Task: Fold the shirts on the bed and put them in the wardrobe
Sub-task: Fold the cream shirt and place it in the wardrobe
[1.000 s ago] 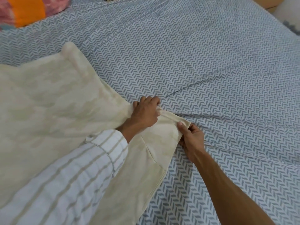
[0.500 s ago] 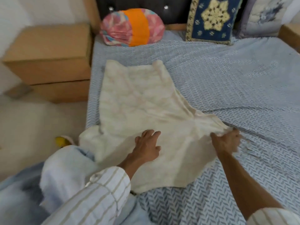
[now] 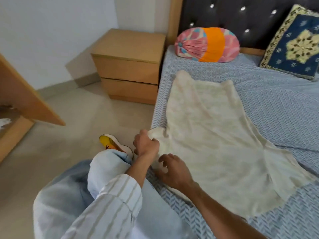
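While left hand (image 3: 146, 146) grips shirt (image 3: 214, 135) sleeve, right hand (image 3: 174, 169) hovers just beside

No text, label, brand, number or sign can be read on anything in view.

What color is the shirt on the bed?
The shirt is cream, off-white, with no clear pattern. It shows best in the head view.

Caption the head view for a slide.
Left hand grips the cream shirt's sleeve on the bed; right hand reaches in.
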